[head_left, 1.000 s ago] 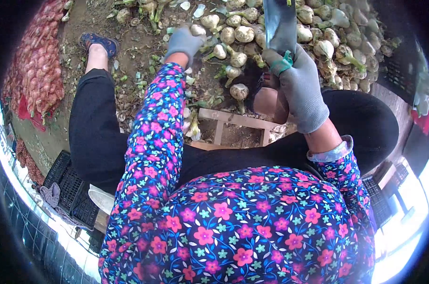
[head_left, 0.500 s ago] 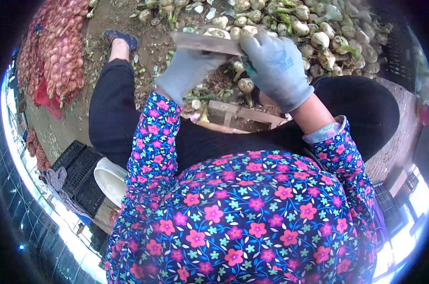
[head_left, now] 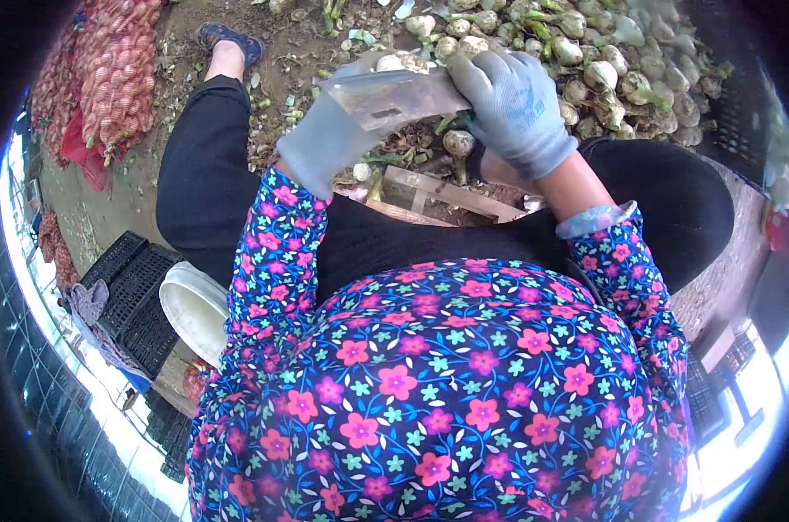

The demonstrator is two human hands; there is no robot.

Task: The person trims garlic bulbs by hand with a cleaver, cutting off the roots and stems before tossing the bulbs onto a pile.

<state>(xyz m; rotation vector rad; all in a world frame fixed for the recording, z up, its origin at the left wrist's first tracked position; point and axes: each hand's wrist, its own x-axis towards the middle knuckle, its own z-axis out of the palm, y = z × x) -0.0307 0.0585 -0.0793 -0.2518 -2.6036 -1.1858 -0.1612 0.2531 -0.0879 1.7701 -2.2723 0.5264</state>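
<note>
My right hand (head_left: pixel 518 109), in a grey work glove, is closed round the handle end of a wide-bladed knife (head_left: pixel 399 97). The flat blade reaches left across my left hand (head_left: pixel 323 139), also gloved, and covers much of its fingers. Just beyond the blade, at those fingers, shows a whitish garlic bulb (head_left: pixel 401 63); my left hand appears to hold it, though the grip itself is hidden. Below the knife, another garlic bulb with a stem (head_left: pixel 458 144) lies on the ground.
A heap of garlic bulbs (head_left: pixel 603 78) spreads over the ground ahead and to the right. Red mesh sacks (head_left: pixel 120 83) stand at left. A white bucket (head_left: pixel 194 311) and black crates (head_left: pixel 137 296) are beside my left side. A wooden frame (head_left: pixel 451 198) lies between my legs.
The knife blade has turned from nearly edge-on to showing its flat side, its left end now lower over my left hand. Both hands stay close together.
</note>
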